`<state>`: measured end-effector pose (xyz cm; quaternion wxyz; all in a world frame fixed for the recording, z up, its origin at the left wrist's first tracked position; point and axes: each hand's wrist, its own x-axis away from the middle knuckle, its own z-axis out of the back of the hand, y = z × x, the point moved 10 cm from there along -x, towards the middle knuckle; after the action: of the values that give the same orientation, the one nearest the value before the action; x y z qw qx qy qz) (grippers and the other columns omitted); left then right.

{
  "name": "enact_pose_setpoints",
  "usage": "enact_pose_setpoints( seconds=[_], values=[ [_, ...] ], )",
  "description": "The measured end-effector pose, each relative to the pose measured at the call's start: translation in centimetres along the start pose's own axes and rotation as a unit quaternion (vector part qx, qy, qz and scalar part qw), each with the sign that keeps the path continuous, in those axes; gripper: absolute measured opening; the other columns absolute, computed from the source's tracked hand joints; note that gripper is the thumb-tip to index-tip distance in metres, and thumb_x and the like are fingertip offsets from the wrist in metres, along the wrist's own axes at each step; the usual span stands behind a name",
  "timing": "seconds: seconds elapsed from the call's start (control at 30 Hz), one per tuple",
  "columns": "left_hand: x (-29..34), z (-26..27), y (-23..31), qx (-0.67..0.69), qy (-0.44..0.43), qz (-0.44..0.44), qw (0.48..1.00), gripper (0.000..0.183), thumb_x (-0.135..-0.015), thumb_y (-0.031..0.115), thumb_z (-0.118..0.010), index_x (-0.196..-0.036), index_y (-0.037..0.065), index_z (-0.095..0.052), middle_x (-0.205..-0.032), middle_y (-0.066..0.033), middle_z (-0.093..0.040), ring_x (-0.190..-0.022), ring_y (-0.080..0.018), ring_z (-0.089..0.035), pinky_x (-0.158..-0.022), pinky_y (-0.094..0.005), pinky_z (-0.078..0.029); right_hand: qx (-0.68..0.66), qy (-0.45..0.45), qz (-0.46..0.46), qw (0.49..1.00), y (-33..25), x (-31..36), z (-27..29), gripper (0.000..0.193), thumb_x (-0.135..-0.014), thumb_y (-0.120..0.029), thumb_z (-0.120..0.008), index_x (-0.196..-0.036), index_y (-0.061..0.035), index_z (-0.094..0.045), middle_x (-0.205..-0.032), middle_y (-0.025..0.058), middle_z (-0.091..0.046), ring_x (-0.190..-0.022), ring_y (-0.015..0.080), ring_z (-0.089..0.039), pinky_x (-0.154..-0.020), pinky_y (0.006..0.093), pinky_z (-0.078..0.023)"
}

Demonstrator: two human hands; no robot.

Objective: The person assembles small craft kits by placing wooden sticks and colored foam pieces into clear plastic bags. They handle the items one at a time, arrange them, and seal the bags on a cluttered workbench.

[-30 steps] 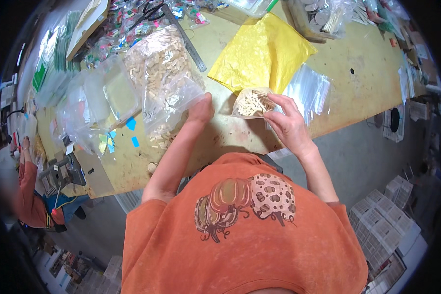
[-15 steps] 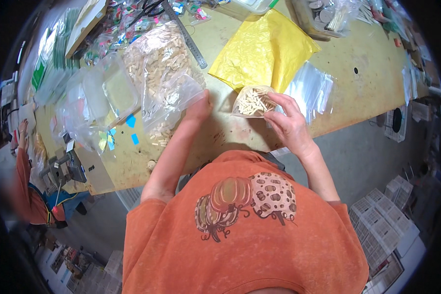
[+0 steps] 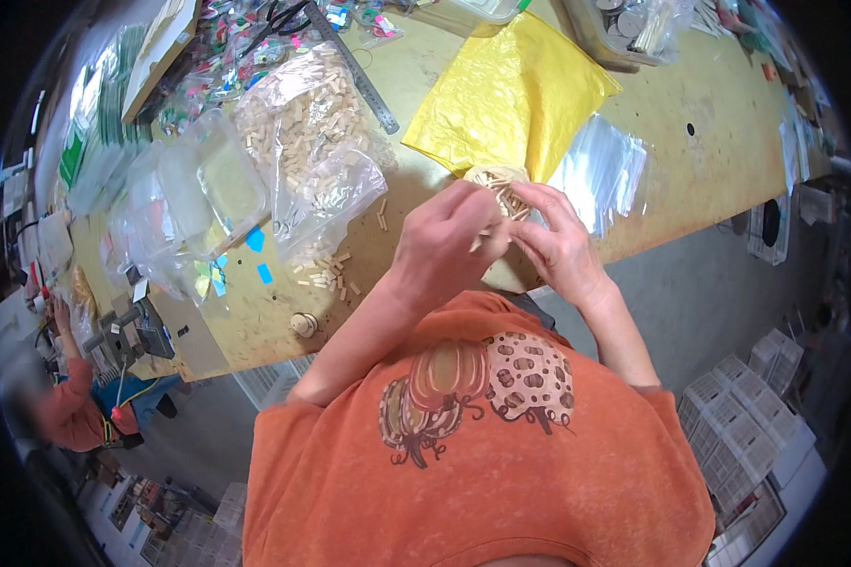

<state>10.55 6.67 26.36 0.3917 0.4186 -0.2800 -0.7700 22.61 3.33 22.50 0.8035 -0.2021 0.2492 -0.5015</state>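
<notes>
A small clear bag of short pale wooden pegs [image 3: 501, 185] sits at the table's front edge, beneath the yellow plastic bag [image 3: 515, 104]. My right hand [image 3: 560, 241] pinches its rim at the right side. My left hand [image 3: 444, 236] is closed over the small bag's opening, with pale wooden pegs showing, blurred, at its fingertips. It hides much of the small bag. To the left lies a large clear bag [image 3: 331, 189] full of similar pegs, and several loose pegs [image 3: 326, 272] have spilled below it.
Flat clear bags [image 3: 603, 175] lie right of the yellow bag. A metal ruler [image 3: 355, 71] and scissors [image 3: 279, 24] lie at the back. Clear plastic tubs [image 3: 222, 175] stand left, near a round wooden piece [image 3: 303, 324]. Another person [image 3: 66, 397] works at far left.
My left hand has moved right, from beside the large peg bag to the small bag's opening. More loose pegs now show on the table. My right hand still grips the small bag.
</notes>
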Motion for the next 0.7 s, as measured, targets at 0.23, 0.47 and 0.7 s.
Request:
enact_pose_setpoints(
  seconds=[0.23,0.47,0.7],
  values=[
    [3.0,-5.2,-18.9,-0.037,-0.019,0.254,0.966,0.021,-0.077,0.013,-0.070,-0.094,0.005,-0.061,-0.087,-0.0119,-0.063,-0.076,-0.0273,-0.063,-0.069,-0.0361,-0.051,-0.006,0.013,-0.001,1.000,0.2,0.7,0.3,0.013,-0.072,-0.004,-0.071,-0.083,-0.0010,-0.065,-0.119,0.0169,-0.057,-0.111,0.0350,-0.054,-0.091,0.0400,-0.048],
    [5.3,-13.8,-24.2,-0.151,-0.132,0.240,0.950,0.021,-0.075,0.019,-0.071,-0.087,0.004,-0.061,-0.093,-0.0158,-0.061,-0.085,-0.0331,-0.060,-0.075,-0.0413,-0.050,-0.002,0.007,-0.020,1.000,0.4,0.9,0.2,0.014,-0.072,-0.004,-0.071,-0.084,-0.0009,-0.066,-0.118,0.0165,-0.057,-0.110,0.0342,-0.054,-0.091,0.0396,-0.048],
    [5.0,-7.9,-21.8,0.081,0.001,0.337,0.938,0.012,-0.075,0.010,-0.071,-0.085,0.004,-0.067,-0.075,-0.0093,-0.064,-0.066,-0.0187,-0.064,-0.063,-0.0280,-0.052,0.005,0.012,-0.014,1.000,0.3,0.7,0.3,0.014,-0.072,-0.004,-0.072,-0.085,-0.0012,-0.066,-0.118,0.0159,-0.057,-0.109,0.0338,-0.055,-0.091,0.0394,-0.048]
  ],
)
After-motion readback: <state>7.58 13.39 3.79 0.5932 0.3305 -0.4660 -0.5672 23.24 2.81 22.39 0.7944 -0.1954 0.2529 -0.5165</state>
